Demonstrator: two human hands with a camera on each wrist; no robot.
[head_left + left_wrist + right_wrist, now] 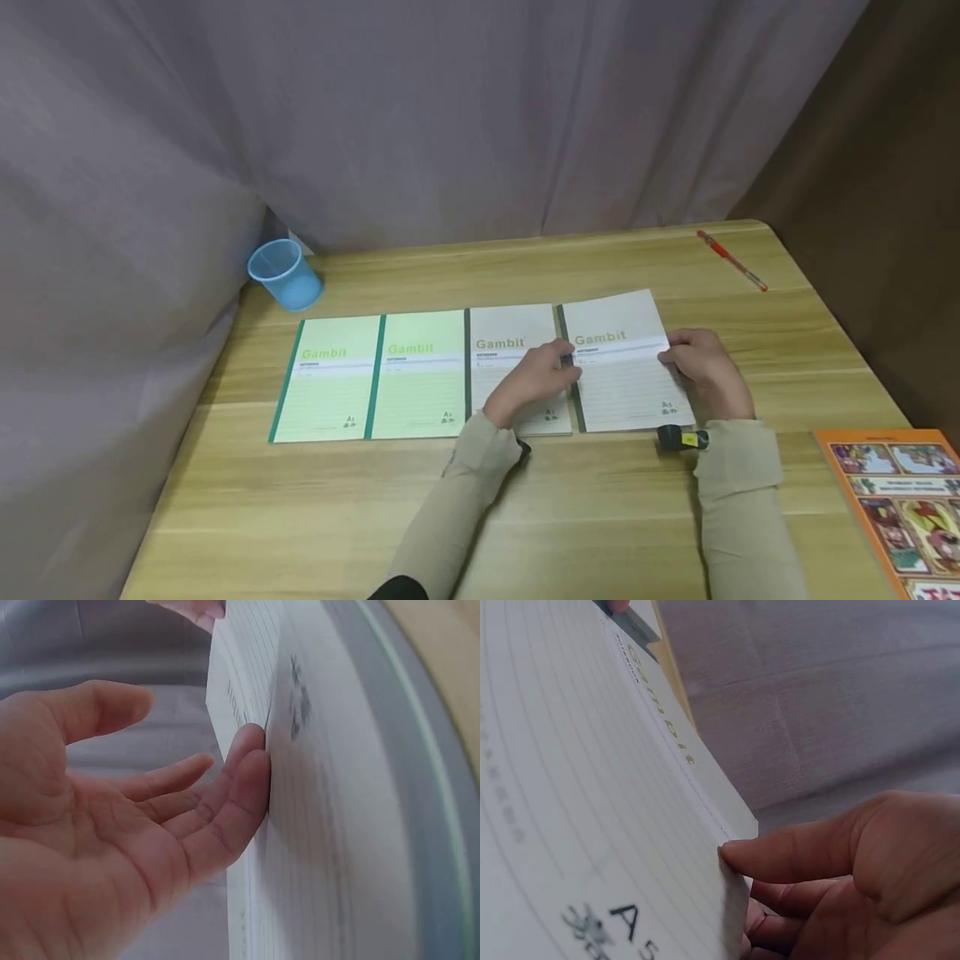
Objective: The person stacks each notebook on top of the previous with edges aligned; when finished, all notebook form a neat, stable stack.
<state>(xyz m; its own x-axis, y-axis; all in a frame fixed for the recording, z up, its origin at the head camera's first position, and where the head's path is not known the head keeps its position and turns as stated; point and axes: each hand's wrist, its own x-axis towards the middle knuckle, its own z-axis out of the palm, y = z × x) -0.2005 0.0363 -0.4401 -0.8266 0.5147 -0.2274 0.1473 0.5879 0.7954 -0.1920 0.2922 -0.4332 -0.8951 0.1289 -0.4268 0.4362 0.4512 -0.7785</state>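
Four A5 "Gambit" notebooks form a row in the head view. My right hand point(708, 371) pinches the right edge of the rightmost white notebook point(622, 387), thumb on the cover and fingers beneath, as the right wrist view shows. That notebook's right side is tipped up a little. My left hand point(532, 379) lies over the neighbouring white notebook point(510, 321), its fingertips at the dark spine of the rightmost one. In the left wrist view, the thumb stands apart and the loosely bent fingers point(251, 784) touch the covers. Left of these lie two green notebooks point(420, 408).
A blue cup point(296, 283) leans at the table's back left corner. Toward the back right lies a red pen point(731, 260). An orange picture-covered book point(892, 486) is at the right front. Grey curtain point(450, 125) hangs behind the wooden table point(300, 517).
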